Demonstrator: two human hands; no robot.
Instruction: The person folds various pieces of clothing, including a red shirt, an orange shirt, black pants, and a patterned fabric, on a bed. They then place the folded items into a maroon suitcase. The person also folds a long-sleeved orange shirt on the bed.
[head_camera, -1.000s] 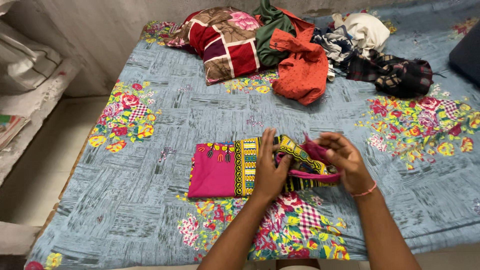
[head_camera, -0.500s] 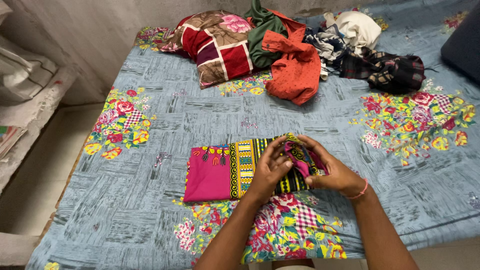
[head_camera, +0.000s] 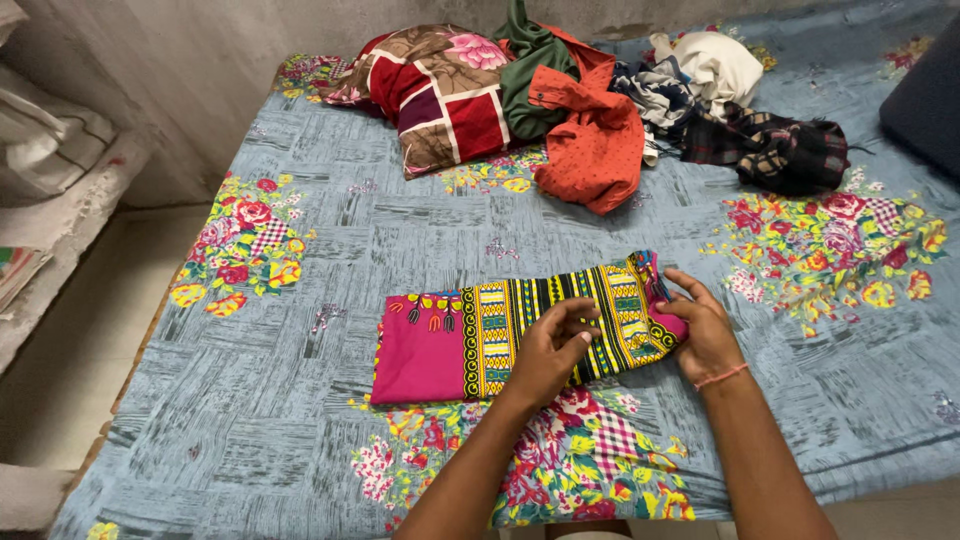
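Observation:
A folded garment (head_camera: 470, 335), pink with yellow, black and green patterned bands, lies on the blue floral bedsheet (head_camera: 300, 420) in front of me. My left hand (head_camera: 550, 350) presses on its patterned middle, fingers curled against the cloth. My right hand (head_camera: 700, 330) rests on the garment's right end, fingers pinching the pink edge where the fold sits. Both forearms reach in from the bottom edge of the view.
A patchwork pillow (head_camera: 440, 90) lies at the far side of the bed. Beside it is a pile of clothes: an orange shirt (head_camera: 595, 135), a green cloth (head_camera: 535, 70), a white garment (head_camera: 715, 60) and a dark checked one (head_camera: 785, 150). Bare floor (head_camera: 80, 340) lies left.
The right end of the garment, lifted and bunched in both hands before, now lies flat on the bed. My right hand has moved to its far right edge.

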